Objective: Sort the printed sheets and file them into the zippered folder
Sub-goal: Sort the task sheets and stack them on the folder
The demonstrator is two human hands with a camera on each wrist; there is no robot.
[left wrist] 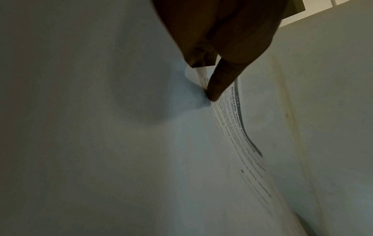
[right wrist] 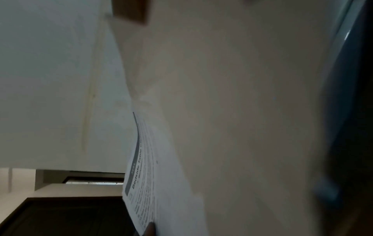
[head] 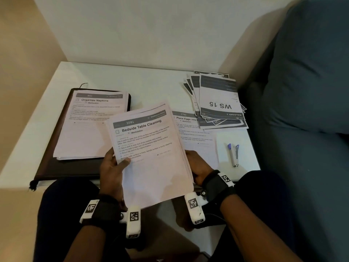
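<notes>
Zippered folder (head: 47, 165) lies open on the tabletop (head: 151, 82), holding a pile topped "Organize Napkins" (head: 90, 125). Left hand (head: 111, 167) pinches the raised "Bedside Table Cleaning" stack (head: 151, 157) with its thumb on top; right hand (head: 198, 165) grips its right edge.
</notes>
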